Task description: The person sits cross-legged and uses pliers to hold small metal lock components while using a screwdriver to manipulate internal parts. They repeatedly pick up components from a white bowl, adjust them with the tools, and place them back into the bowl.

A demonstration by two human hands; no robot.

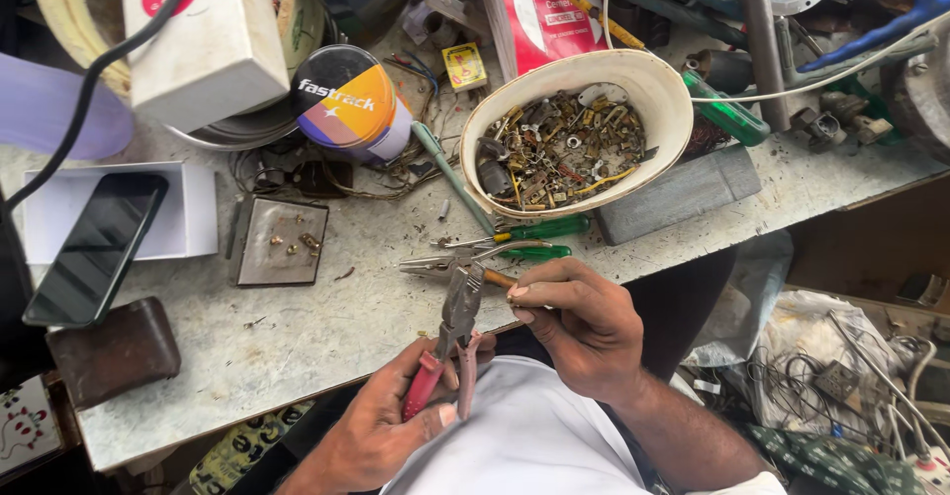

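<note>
Two hands at the near edge of one grey workbench (297,346). Left hand (381,426) wrapped round the red handles of one pair of pliers (450,337), fingers curled shut on them, jaws pointing up and away toward the bench. Right hand (584,322) closed in a pinch, fingertips drawn together just beside the plier jaws; whatever sits between them too small to tell.

Just beyond the pliers, on the bench: one pair of green-handled needle-nose pliers (485,254), lying flat, and one green-handled screwdriver (539,228) above it. Behind these, one white oval bowl (653,89) heaped with small brass and metal parts, too many to count. One grey block (678,193) tucked under the bowl's right side.

Further left: one small square plate (279,243) with about four tiny brass bits on it. One round tin (351,104) with a black and orange lid, tilted. One white box (208,45) at the top left. One black phone (96,247) face up on one flat white box (188,213). One brown wallet (114,349) near the left corner.

One tangle of wires and plugs (841,376) below the bench on the right.
</note>
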